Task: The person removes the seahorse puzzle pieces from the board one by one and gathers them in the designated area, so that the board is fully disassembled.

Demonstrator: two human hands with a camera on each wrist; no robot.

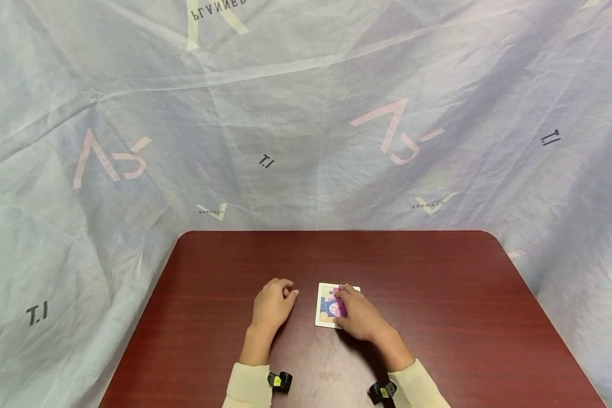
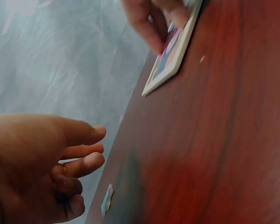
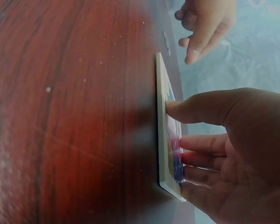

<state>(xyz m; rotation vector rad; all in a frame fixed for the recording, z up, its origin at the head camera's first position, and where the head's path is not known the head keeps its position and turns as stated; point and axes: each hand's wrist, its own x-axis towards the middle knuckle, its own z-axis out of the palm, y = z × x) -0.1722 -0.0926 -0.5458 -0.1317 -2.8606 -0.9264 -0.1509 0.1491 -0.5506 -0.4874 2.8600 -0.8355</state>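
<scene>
A small square picture puzzle [image 1: 327,316] in a white frame lies flat on the table, its picture in blue, pink and purple. My right hand [image 1: 363,318] rests over its right part and hides some of it. In the right wrist view the fingers [image 3: 203,143] are fairly straight, with their tips on the picture, and the thumb touches it nearer the frame's edge. Left of the puzzle is my left hand [image 1: 272,305], apart from it, fingers loosely bent and holding nothing. Beyond those fingers, the left wrist view shows a small loose piece [image 2: 107,199] on the table.
The reddish-brown wooden table [image 1: 438,283] has rounded far corners. A grey-white printed cloth [image 1: 306,124] hangs behind it and along both sides. Black bands [image 1: 280,382] with small devices sit at both wrists, over light sleeves [image 1: 249,385].
</scene>
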